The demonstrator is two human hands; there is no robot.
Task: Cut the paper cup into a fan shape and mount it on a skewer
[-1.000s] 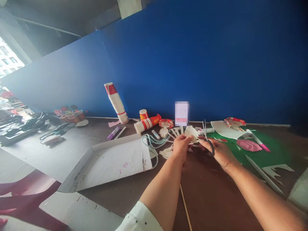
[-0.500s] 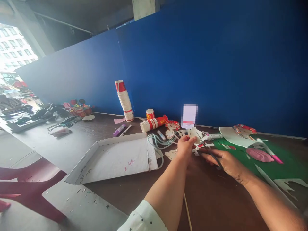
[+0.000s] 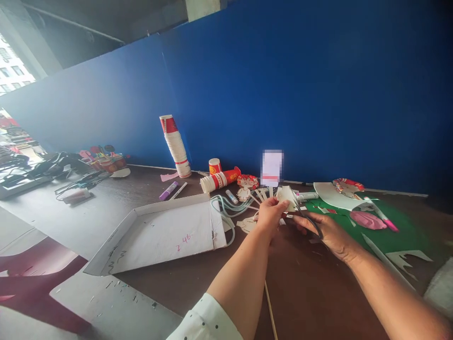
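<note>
Two hands are in view, one left hand (image 3: pixel 271 213) and one right hand (image 3: pixel 331 233), with one pair of scissors (image 3: pixel 314 226) and one held paper (image 3: pixel 286 198). Around them there are one box lid (image 3: pixel 159 236), one wooden stick (image 3: pixel 271 311), two stacks of cups (image 3: pixel 177 148), one lone cup (image 3: pixel 214 166), two red-patterned rings (image 3: pixel 348 182), one pink oval (image 3: pixel 368 220) and one chair (image 3: pixel 42 285). The paper scraps (image 3: pixel 396 257) overlap too much to count.

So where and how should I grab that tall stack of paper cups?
Probably around the middle of the tall cup stack, coming from the front: it is narrow and stands on end, with the blue partition close behind.
</note>
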